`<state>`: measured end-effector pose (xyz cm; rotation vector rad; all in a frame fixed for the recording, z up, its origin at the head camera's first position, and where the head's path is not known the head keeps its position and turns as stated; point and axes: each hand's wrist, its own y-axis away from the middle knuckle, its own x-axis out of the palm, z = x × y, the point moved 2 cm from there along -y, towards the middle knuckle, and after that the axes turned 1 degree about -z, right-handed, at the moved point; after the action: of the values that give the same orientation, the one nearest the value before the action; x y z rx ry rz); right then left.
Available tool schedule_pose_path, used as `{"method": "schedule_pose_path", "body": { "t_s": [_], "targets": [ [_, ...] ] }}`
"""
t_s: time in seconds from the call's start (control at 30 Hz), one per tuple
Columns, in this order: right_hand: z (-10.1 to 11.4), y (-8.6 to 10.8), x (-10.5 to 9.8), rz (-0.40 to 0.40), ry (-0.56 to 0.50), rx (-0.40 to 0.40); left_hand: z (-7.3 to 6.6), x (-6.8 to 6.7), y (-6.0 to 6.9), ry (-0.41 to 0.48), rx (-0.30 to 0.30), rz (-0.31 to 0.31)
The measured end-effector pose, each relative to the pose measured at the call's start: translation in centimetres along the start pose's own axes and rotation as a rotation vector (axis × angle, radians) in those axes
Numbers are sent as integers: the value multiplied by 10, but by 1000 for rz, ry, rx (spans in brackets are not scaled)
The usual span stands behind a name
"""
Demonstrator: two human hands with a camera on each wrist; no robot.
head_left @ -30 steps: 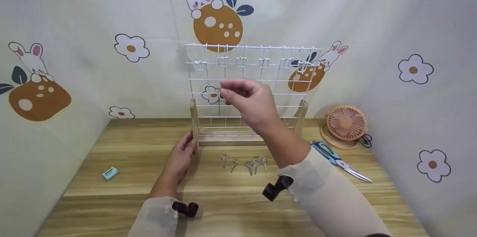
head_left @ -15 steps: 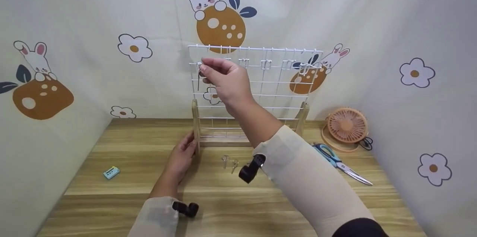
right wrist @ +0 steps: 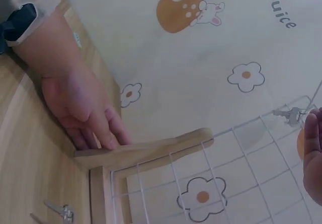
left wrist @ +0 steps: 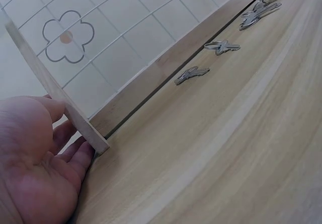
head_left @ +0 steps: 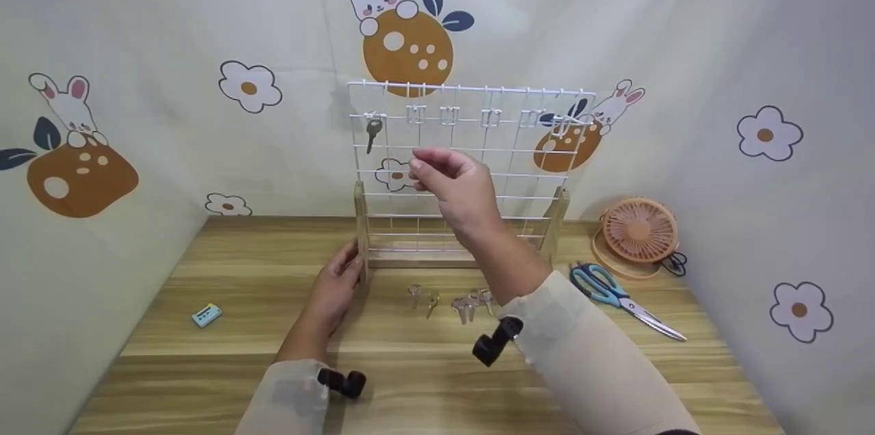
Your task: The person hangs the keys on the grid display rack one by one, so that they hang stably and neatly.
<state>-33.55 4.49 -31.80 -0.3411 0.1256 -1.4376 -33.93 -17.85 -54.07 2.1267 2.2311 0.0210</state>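
A white wire grid rack (head_left: pixel 472 150) with wooden legs stands on the table. One key (head_left: pixel 373 134) hangs from its leftmost hook; the right wrist view shows this key (right wrist: pixel 293 115) beside the fingers. My right hand (head_left: pixel 468 195) is in front of the grid, below and right of the hanging key, fingers loosely bent and nothing visible between them. My left hand (head_left: pixel 331 291) holds the rack's left wooden leg near its foot, thumb and fingers about the leg (left wrist: pixel 75 114) in the left wrist view. Several keys (head_left: pixel 465 310) lie before the rack.
Several white hooks (head_left: pixel 490 117) line the grid's upper part. Right of the rack are blue-handled scissors (head_left: pixel 632 305) and an orange fan (head_left: pixel 639 230) with a dark cord. A small light-blue object (head_left: pixel 206 315) lies on the left of the table.
My right hand went left and up to the leftmost hook with a key, let it go there, and moved back right and down. My left hand stayed at the leg.
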Motion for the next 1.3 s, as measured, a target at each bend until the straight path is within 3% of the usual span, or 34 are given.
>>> {"method": "schedule_pose_path", "body": {
  "t_s": [0.37,0.67,0.93,1.17,1.3],
  "targets": [
    [-53,38,-82,-53,60,42,1,-2,2,4,-13,-7],
    [-98,51,-137,-134,171,132,-1,-5,3,-16,-6,-4],
    [-131,59,-154,-125,233,224,-1,-2,-1,-6,19,-11],
    [-159,62,-161,-41,257,295,-2,-1,0,-9,15,-21],
    [-172,66,-167,32,324,350,-1,0,1,-18,10,-18]
  ]
}}
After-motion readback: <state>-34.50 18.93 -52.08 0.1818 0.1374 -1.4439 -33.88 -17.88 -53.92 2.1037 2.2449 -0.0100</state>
